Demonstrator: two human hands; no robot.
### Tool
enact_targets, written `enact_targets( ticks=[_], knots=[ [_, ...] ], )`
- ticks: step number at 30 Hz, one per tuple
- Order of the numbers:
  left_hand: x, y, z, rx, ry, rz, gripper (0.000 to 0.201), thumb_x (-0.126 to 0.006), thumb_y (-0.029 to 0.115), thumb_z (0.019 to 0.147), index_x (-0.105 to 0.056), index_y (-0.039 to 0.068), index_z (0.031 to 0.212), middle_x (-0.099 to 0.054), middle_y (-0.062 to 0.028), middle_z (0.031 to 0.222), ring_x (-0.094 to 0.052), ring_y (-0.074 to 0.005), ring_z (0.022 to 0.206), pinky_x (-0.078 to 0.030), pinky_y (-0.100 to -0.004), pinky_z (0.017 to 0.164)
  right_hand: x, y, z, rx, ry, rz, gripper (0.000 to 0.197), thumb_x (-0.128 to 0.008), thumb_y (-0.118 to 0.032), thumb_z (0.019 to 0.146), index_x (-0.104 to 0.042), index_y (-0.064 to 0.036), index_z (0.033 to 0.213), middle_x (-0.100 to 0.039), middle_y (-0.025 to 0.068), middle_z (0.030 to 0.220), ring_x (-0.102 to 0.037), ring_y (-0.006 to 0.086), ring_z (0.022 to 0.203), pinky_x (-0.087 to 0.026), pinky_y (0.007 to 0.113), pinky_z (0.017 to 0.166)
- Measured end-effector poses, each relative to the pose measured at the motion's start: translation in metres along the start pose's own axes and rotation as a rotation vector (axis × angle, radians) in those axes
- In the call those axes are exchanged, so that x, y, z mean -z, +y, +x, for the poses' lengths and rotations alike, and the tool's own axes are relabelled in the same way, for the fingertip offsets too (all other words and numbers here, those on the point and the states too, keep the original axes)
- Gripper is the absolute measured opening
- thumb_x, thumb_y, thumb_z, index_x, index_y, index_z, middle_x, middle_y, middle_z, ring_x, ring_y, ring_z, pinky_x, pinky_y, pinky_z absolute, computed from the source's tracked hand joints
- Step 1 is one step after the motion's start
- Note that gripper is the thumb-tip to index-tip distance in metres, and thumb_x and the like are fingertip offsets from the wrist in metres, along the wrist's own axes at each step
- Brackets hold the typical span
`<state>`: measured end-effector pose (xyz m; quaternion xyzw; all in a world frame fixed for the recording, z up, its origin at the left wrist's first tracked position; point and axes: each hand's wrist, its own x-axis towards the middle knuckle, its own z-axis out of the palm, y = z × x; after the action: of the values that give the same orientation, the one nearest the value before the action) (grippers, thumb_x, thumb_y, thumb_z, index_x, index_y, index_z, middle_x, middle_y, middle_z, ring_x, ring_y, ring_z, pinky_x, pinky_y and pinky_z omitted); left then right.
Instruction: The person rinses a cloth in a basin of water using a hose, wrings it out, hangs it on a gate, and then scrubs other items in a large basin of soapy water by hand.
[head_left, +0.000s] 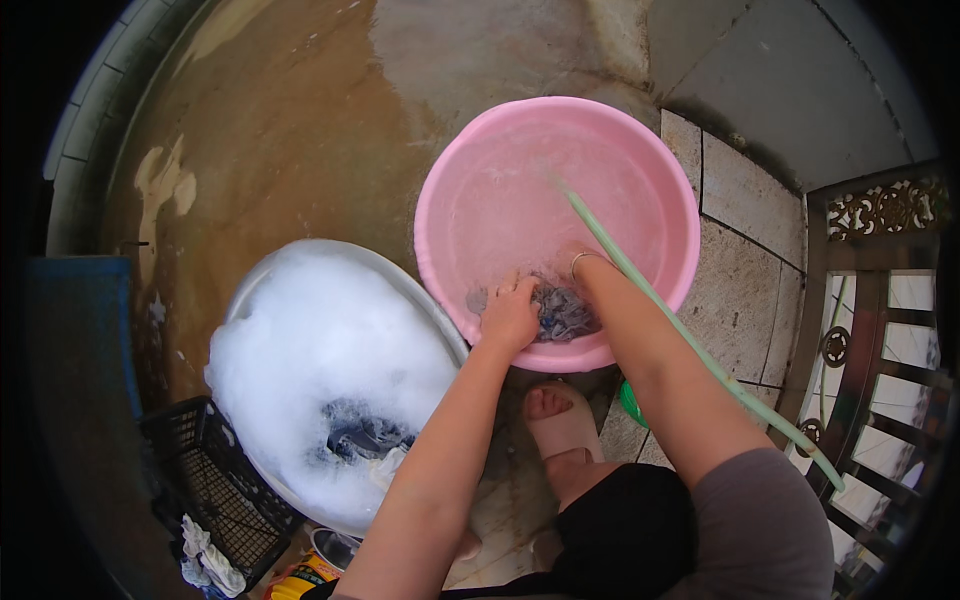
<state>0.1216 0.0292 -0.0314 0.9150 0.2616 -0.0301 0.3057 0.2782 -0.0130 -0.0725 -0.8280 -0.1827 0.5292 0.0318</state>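
The grey cloth sits in water at the near side of the pink basin, its handling unfinished. The left hand touches it, fingers loosely spread; the right hand is partly submerged, fingers hidden, so neither grip can be told. At least 1 dark cloth is left in the foamy tub, left.

Hose blocks R rim of pink basin; far-L clr.

No lettering, numbers or signs could be read. Red and dark markings were noted on a yellow package at the lower edge; being small and partly cut off, they could not be resolved.
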Motion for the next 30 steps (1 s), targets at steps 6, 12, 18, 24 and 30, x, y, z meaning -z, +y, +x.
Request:
enact_targets(
  ticks=[6, 12, 18, 24, 30],
  knots=[
    [-0.014, -0.03, 0.017, 0.798, -0.013, -1.643, 0.034, -0.044, 0.027, 0.08, -0.044, 0.004, 0.105, -0.047, -0.0161, 0.107, -0.045, -0.0286, 0.1, -0.038, -0.0395, 0.082, -0.021, -0.049, -0.068, 0.313, -0.242, 0.498, 0.035, -0.044, -0.032, 0.075, -0.057, -0.007, 0.096, -0.058, 0.014, 0.093, -0.055, 0.0242, 0.085, -0.042, 0.032, 0.075],
    [0.009, -0.001, 0.014, 0.783, 0.393, -2.051, 0.033, -0.04, 0.035, 0.081, -0.05, 0.01, 0.1, -0.052, -0.0072, 0.099, -0.051, -0.0225, 0.089, -0.042, -0.0387, 0.077, -0.031, -0.071, -0.053, 0.47, 0.265, 1.0, 0.024, -0.05, -0.021, 0.068, -0.056, 0.0019, 0.067, -0.054, 0.0107, 0.059, -0.047, 0.0122, 0.055, -0.039, 0.028, 0.05],
    [0.001, -0.019, 0.0, 0.482, 0.082, -2.432, 0.024, -0.042, 0.029, 0.08, -0.051, 0.01, 0.09, -0.055, -0.0056, 0.089, -0.053, -0.0209, 0.079, -0.045, -0.0355, 0.071, -0.051, -0.054, -0.087, 1.022, 0.559, 0.5, 0.018, -0.051, -0.017, 0.064, -0.05, 0.0017, 0.064, -0.05, 0.0131, 0.059, -0.049, 0.0209, 0.054, -0.04, 0.032, 0.05],
    [-0.004, -0.017, 0.011, 0.765, 0.287, -1.995, 0.018, -0.051, 0.025, 0.077, -0.051, 0.009, 0.086, -0.055, -0.0063, 0.087, -0.053, -0.0201, 0.079, -0.043, -0.0367, 0.067, -0.025, -0.038, -0.083, 0.787, 0.496, -0.036, 0.027, -0.05, -0.029, 0.069, -0.054, -0.0032, 0.077, -0.054, 0.0164, 0.075, -0.053, 0.0319, 0.076, -0.042, 0.04, 0.068],
    [0.001, 0.004, -0.013, 0.042, 0.334, -0.402, 0.019, -0.056, 0.015, 0.07, -0.047, 0.003, 0.082, -0.049, -0.0147, 0.077, -0.049, -0.0302, 0.074, -0.039, -0.0358, 0.066, 0.067, 0.01, -0.177, 0.68, 0.606, 0.117, 0.025, -0.052, -0.023, 0.073, -0.053, -0.0043, 0.091, -0.058, 0.0124, 0.076, -0.056, 0.0265, 0.072, -0.043, 0.034, 0.066]
  ],
)
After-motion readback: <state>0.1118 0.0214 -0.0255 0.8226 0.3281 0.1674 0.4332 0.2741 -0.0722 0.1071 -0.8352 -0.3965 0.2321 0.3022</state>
